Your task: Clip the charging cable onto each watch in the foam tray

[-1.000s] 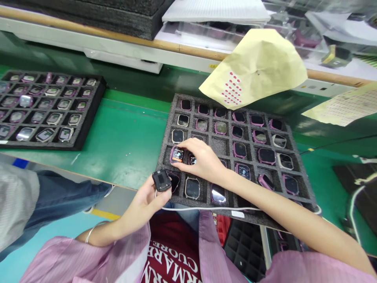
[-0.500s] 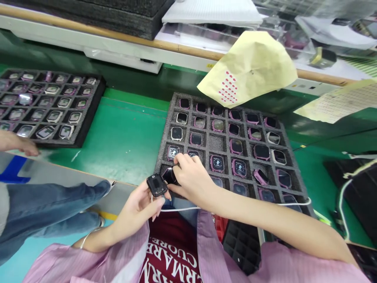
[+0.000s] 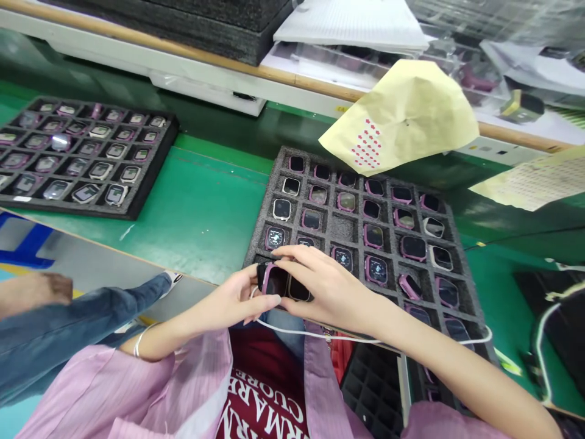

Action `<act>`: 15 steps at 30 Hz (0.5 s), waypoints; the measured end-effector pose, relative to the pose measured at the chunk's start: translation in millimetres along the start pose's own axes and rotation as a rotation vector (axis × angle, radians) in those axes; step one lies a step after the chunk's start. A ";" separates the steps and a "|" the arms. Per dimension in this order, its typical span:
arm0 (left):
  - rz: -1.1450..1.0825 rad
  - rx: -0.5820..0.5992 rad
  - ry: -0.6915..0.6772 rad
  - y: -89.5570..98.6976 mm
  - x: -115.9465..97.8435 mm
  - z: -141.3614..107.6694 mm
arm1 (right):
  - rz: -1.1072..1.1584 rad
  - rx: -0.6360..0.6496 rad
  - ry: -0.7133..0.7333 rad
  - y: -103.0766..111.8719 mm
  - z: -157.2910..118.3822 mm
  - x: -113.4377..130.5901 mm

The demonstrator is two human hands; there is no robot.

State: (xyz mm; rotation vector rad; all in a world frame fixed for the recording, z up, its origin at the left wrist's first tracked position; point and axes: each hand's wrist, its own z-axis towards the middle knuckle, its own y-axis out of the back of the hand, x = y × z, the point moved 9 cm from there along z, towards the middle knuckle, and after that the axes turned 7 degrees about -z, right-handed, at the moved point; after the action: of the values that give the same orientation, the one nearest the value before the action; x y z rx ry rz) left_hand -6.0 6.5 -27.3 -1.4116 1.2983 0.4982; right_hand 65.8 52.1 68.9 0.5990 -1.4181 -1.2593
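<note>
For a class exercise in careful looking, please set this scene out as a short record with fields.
Left hand: holds small black device
Right hand: holds purple-rimmed watch, screen dark, beside the device
Nearest tray: grey foam tray, watches in compartments, some screens lit
Farther left: second foam tray, also holding watches
Cable: white cable
Above: yellow sheet, red marks
Other person: hand at left edge

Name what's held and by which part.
Pink-framed watch, by its edges, in the right hand; black device in the left hand, grip spot hidden.

White papers (image 3: 351,27), black foam (image 3: 219,39) on shelf (image 3: 315,99); yellow sheet (image 3: 411,103) over edge.
</note>
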 end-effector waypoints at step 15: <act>0.070 -0.151 -0.008 2.4 11.6 0.2 | -0.008 -0.147 0.061 -23.1 -10.9 1.9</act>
State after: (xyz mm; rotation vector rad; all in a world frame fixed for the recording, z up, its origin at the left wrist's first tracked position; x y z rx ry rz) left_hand -4.5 2.3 -38.2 -1.4898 1.3297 0.6604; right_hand 68.9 39.4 46.9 0.5391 -1.2622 -1.3279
